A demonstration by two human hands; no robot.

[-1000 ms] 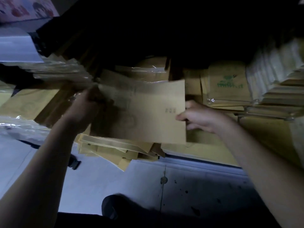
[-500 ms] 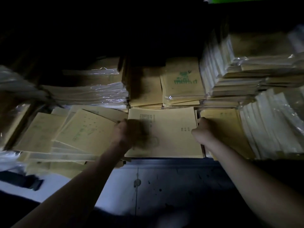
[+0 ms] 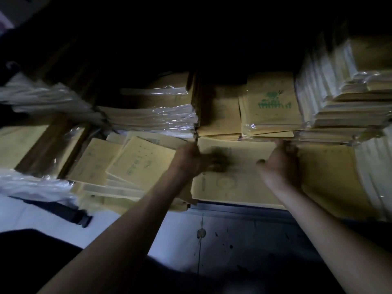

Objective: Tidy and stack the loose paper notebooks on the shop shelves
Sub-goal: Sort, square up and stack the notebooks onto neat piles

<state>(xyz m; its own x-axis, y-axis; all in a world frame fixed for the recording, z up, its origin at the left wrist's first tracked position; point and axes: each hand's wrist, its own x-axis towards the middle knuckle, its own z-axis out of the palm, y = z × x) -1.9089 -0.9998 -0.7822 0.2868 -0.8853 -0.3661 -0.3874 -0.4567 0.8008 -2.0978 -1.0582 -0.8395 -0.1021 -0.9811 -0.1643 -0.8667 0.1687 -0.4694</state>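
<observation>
Since only the head view shows this moment, everything comes from it: both hands lie on a notebook (image 3: 237,187) at the front of the shelf (image 3: 239,209), on top of a low stack, between a loose pile (image 3: 135,164) on the left and another stack (image 3: 331,172) on the right. The left hand (image 3: 196,160) rests on the cover's left part; its fingers (image 3: 216,163) are blurred, so flat or curled cannot be told. The right hand (image 3: 280,166) sits at the right edge, thumb spread away from fingers (image 3: 286,146) that reach straight toward the far corner, pinching nothing. The step looks like squaring this notebook onto its stack. To do it well, hold it flat with the left palm and nudge the right edge with straight fingers until the edges line up, without creasing the thin cover or jamming it under the wrapped bundles (image 3: 152,117) behind. The skewed pile probably needs attention next.
</observation>
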